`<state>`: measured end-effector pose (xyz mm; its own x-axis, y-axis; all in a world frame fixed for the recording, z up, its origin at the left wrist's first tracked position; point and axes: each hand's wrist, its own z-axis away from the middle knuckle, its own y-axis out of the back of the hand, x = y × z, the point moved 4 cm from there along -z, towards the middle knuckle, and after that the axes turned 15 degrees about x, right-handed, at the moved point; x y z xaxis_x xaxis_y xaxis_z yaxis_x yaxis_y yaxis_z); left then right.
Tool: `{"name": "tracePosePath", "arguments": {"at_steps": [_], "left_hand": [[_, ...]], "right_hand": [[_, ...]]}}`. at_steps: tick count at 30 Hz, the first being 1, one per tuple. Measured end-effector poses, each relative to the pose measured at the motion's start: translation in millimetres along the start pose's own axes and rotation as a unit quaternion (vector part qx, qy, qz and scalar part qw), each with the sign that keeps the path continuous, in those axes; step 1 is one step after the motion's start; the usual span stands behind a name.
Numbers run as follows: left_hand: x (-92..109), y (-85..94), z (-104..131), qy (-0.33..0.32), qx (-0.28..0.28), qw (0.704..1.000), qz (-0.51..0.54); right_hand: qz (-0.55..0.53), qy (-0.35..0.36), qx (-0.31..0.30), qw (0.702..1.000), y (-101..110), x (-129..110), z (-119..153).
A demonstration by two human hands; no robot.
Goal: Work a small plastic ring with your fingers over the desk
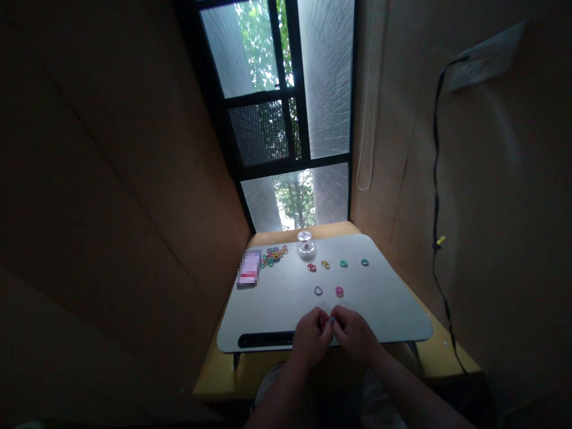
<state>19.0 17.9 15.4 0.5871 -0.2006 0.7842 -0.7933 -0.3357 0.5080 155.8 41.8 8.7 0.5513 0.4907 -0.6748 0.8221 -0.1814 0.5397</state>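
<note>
My left hand (314,335) and my right hand (353,331) meet at the front edge of a white lap table. Both are closed, fingertips pinching a small bluish hair tie (332,319), mostly hidden by the fingers. Just beyond them lie a pale purple hair tie (318,291) and some pink hair ties (339,291). Farther back, small groups form a row: red hair ties (311,267), yellow hair ties (325,264), green hair ties (344,263) and dark teal hair ties (365,262). A mixed pile of hair ties (273,256) lies at the back left.
The white lap table (277,307) stands on a yellowish wooden surface (210,372). A clear round jar (306,245) is at its back edge, and a phone (249,268) at the left. A black slot (266,339) runs along the front. On the right hangs a black cable (435,179).
</note>
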Motion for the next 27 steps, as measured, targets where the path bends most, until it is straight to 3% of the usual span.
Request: {"name": "tracePosePath", "arguments": {"at_steps": [18,27], "left_hand": [[-1.7,-3.0,3.5,-0.026,0.000,0.999,-0.036],[-0.5,-0.3,0.4,-0.004,-0.005,1.000,-0.009]], "right_hand": [[0.010,-0.002,-0.006,1.000,-0.5,1.3,-0.1],[-0.005,-0.002,-0.007,1.000,0.4,-0.2,-0.6]]}}
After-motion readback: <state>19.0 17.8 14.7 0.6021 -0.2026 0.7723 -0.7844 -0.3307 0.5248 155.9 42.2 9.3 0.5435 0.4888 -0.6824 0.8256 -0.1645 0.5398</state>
